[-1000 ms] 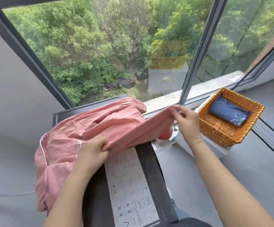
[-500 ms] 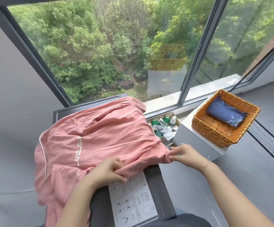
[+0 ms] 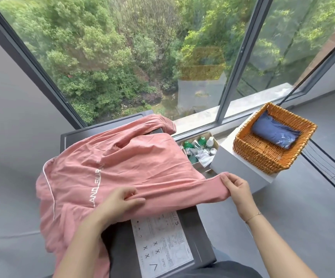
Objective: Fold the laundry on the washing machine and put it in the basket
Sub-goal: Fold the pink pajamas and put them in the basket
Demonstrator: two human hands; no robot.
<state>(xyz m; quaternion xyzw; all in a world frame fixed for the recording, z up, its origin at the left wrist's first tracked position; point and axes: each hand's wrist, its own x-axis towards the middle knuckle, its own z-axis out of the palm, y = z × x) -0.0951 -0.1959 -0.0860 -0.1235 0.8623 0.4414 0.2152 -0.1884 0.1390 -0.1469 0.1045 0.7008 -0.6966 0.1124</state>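
Head view: a pink cotton pyjama top (image 3: 122, 169) with white piping and white lettering lies spread over the dark grey top of the washing machine (image 3: 194, 237), its left side hanging over the machine's left edge. The left hand (image 3: 120, 201) pinches a fold of the pink fabric near the garment's lower edge, thumb and fingers curled on the cloth. The right hand (image 3: 236, 187) grips the end of one sleeve, pulled out to the right past the machine's edge, so the sleeve runs taut between the two hands, which are well apart. A white instruction sticker (image 3: 162, 243) shows on the machine's lid just below the left hand. To the right, a woven orange wicker basket (image 3: 262, 155) stands on a white ledge (image 3: 228, 163) and holds a folded dark blue garment (image 3: 274, 133). Between machine and ledge sits a small cardboard box of bottles (image 3: 200, 149). Beyond is a large window (image 3: 142, 57) onto green trees.
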